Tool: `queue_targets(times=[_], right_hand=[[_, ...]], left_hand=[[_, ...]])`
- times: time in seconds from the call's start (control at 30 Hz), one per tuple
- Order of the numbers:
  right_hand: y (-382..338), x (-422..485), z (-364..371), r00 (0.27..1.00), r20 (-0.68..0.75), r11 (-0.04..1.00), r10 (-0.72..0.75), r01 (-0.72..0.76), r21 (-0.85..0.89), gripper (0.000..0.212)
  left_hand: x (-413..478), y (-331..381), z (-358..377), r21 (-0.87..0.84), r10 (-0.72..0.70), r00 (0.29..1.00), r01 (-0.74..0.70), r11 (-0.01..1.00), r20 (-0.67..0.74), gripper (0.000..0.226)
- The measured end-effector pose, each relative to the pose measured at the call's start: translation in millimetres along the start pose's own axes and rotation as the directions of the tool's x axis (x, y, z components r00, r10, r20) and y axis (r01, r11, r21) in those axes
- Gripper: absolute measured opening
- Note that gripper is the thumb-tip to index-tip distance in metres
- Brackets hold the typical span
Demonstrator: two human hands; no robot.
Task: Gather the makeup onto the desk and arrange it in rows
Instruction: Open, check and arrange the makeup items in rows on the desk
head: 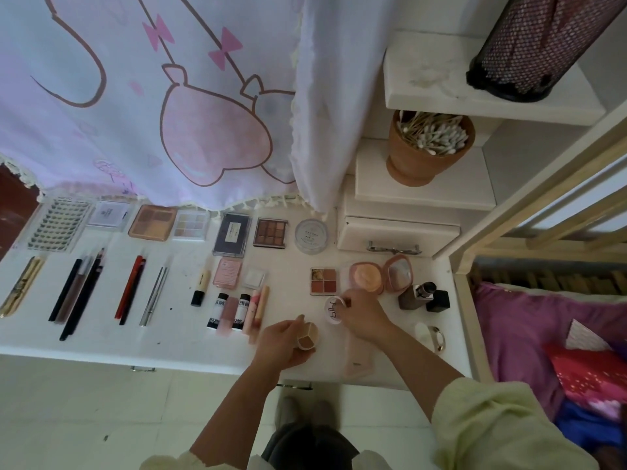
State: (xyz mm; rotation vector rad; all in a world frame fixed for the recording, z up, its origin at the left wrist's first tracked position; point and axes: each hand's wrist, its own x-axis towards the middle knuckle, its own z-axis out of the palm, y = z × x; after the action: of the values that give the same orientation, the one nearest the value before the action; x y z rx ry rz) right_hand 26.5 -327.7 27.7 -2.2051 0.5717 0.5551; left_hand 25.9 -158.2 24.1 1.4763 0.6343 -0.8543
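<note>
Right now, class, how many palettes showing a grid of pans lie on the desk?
4: peach palette, pale palette and brown palette in the back row; small palette beside the right hand. The curtain may hide more.

terracotta pot (417, 161) of cotton swabs (437, 134) (on a white step (468, 184)), pink-bowed cloth (152, 96) behind

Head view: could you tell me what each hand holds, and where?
Left hand grips the round pot by its side; right hand pinches the white compact at its right rim.
</note>
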Motion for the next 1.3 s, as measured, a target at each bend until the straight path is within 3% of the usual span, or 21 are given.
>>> queue_targets(times=[0.07,0.23,0.4,0.6,0.83,1.13,1.3], right_hand=[[0.5,7.9,2.2,1.0,0.008,0.998,-0.024,0.025,-0.063,0.01],[-0.3,18.1,2.5,1.0,-0.005,0.994,-0.029,0.028,-0.102,0.024],[3.8,22.3,3.0,0.997,-0.05,0.989,-0.055,0.048,-0.14,0.018],[5.2,21.8,3.3,0.997,-0.047,0.984,-0.065,0.056,-0.168,0.018],[4.0,21.5,8.6,0.998,-0.051,0.979,-0.047,0.036,-0.203,0.022],[2.1,16.5,5.0,0.997,-0.045,0.974,-0.069,0.058,-0.221,0.023],[-14.5,12.9,-3.4,0.989,-0.088,0.97,-0.119,0.097,-0.222,0.027]], left_hand=[[0.5,-1.1,3.1,0.1,0.024,1.0,-0.022,0.995,-0.015,0.022],[-2.2,-5.6,14.3,0.253,0.108,0.994,-0.106,0.962,0.005,0.025],[-4.6,-9.2,19.4,0.313,0.193,0.981,-0.186,0.931,0.011,0.013],[-2.5,-11.7,18.7,0.392,0.259,0.966,-0.24,0.888,0.004,0.019],[-1.2,-17.3,17.3,0.369,0.24,0.97,-0.238,0.898,0.041,0.023],[3.8,-20.2,17.1,0.496,0.248,0.967,-0.244,0.833,0.058,0.027],[3.4,-6.7,1.8,0.574,0.354,0.935,-0.3,0.762,0.019,0.027]])
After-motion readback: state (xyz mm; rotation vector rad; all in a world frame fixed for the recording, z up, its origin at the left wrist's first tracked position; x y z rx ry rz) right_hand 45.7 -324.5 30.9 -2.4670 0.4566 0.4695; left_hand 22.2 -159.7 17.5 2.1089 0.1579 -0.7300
